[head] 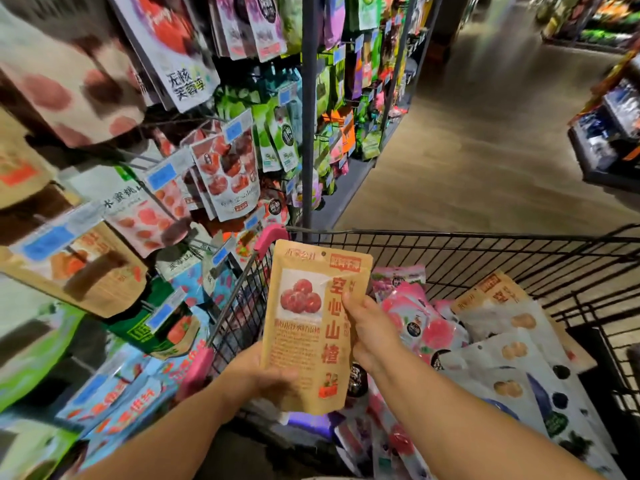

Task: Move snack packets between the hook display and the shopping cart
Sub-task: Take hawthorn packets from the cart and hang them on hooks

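Brown hawthorn packet point(308, 327) is up, upright over the left edge of the shopping cart point(450, 235). The left grip point(263, 372) is clamped on its bottom corner and the right grip point(370, 330) pinches its right side. A heap of packets point(485, 341) fills the cart, so it looks well along. Whether this one drops in or goes to the hook display point(221, 168), I can't tell. Wood-look floor point(485, 150), dim aisle.

Retail shop, snack aisle. Hook display point(309, 116) left of and above the fingers point(356, 306), hung with snack packets point(228, 174) under blue price tags point(161, 174). Wire shopping cart point(485, 237) behind the fingers, holding more packets. Stocked shelving point(609, 140) far to their right, across a plank floor point(485, 150).
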### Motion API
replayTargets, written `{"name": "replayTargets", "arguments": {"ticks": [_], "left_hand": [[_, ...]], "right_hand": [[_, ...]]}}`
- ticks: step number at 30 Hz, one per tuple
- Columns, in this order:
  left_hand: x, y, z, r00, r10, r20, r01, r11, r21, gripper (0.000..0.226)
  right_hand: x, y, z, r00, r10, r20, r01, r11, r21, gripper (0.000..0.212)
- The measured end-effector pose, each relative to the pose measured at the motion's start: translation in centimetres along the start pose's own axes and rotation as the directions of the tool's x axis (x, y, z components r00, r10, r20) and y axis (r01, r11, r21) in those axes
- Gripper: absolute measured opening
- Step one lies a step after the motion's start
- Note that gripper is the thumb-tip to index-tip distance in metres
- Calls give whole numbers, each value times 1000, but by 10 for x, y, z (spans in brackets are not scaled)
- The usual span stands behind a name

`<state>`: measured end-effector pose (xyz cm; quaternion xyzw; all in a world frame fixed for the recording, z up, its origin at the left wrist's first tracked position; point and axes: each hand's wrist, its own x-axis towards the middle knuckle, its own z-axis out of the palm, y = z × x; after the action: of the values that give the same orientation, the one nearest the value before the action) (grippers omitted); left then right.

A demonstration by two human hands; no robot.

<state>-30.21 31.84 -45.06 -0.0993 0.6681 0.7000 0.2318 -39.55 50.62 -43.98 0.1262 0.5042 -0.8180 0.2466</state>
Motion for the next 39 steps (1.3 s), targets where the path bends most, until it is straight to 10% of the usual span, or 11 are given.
{"name": "replayTargets", "arguments": {"ticks": [11,16,25,30,36,39], "left_hand": [[15,6,2,989,16,-145,-7,998,61,83],[16,23,19,969,144,-201,-134,989,60,38],[47,26,35,914,249,-321,-82,888,453,43],[78,47,40,914,193,-358,21,857,515,33],[114,69,39,928,196,-317,29,810,586,26],[140,74,34,937,164,-309,50,811,582,29]], "right_hand": [[14,-16,-3,999,22,36,-19,997,-75,33],[11,-30,-19,1000,10,17,-5,950,-312,29],[0,-63,-59,1000,-18,4,16,793,-609,40],[4,-79,-89,996,-42,-78,-15,786,-618,58],[17,-91,-124,978,-110,-175,-8,824,-566,17],[26,-101,-141,962,-134,-239,-15,845,-534,39]]}}
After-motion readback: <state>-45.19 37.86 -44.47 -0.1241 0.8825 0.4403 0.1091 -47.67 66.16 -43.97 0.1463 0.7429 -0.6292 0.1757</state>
